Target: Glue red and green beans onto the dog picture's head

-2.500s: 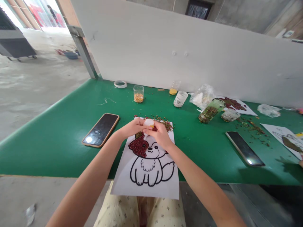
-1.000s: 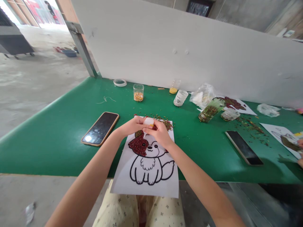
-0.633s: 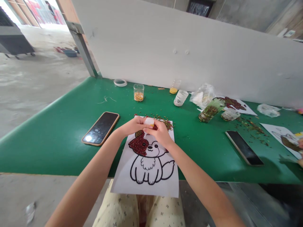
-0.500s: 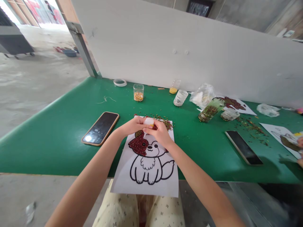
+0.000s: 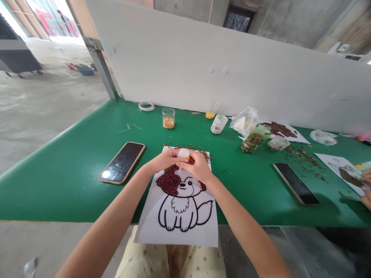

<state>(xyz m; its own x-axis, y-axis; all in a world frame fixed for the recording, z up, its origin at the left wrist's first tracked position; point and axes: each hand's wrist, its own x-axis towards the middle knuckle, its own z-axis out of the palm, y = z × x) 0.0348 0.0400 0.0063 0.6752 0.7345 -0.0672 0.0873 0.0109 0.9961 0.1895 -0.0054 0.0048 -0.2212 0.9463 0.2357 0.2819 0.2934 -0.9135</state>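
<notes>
Green felt table point(image 5: 72, 154) against a white partition, with craft bits all over it. Compared with a couple of seconds ago barely anything has moved: both hands sit at the same spot over the top of the dog picture point(image 5: 178, 200), so my guess is the gluing on that head area is still in progress, with the body outline still blank.

Both forearms come in from the near edge and meet in the middle. Left hand point(image 5: 165, 160) and right hand point(image 5: 197, 166) are pressed close together, fingers curled, pinching a small white glue bottle point(image 5: 183, 154) between them with its tip pointing down at the paper. Can't tell which hand does most of the gripping.

The sheet hangs partly off the near edge, red seeds filling one side of the dog's face. Loose seeds point(image 5: 199, 150) lie just past the hands. A phone point(image 5: 122, 162) is to the left, another phone point(image 5: 295, 183) to the right, and a jar of corn point(image 5: 168, 117) further back. A co-worker's hand point(image 5: 365, 189) shows at the far right.
</notes>
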